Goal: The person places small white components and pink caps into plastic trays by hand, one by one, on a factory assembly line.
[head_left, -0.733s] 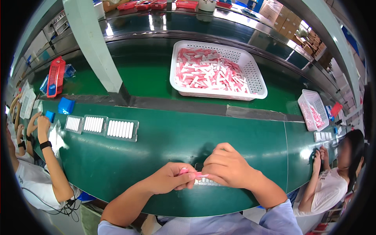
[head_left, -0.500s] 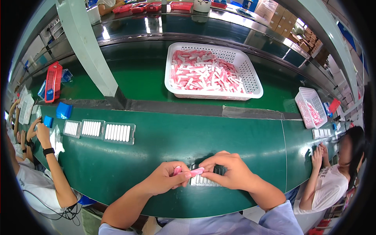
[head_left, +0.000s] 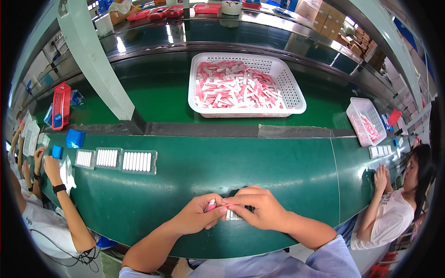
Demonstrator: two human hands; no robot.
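My left hand (head_left: 199, 213) is closed around a small pink-and-white stick (head_left: 211, 204), whose end pokes up beside the curled forefinger. Fingertips of my right hand (head_left: 261, 207) pinch right against the left thumb and forefinger. A sliver of a second pink piece (head_left: 227, 206) shows between both hands; most of it is hidden by fingers. Just below and behind the hands, a clear tray (head_left: 234, 216) with white sticks lies on the green table, partly covered by my right hand.
A white basket (head_left: 296, 111) heaped with pink-and-white sticks stands beyond the dark ledge. Three filled trays (head_left: 139, 161) lie in a row at left, near blue boxes (head_left: 75, 138). A slanted metal post (head_left: 99, 65) rises at left. Co-workers sit on both sides.
My right hand has moved left and closed in on the left one. The pink piece stretched between them is now mostly covered by fingers. The view has shifted slightly.
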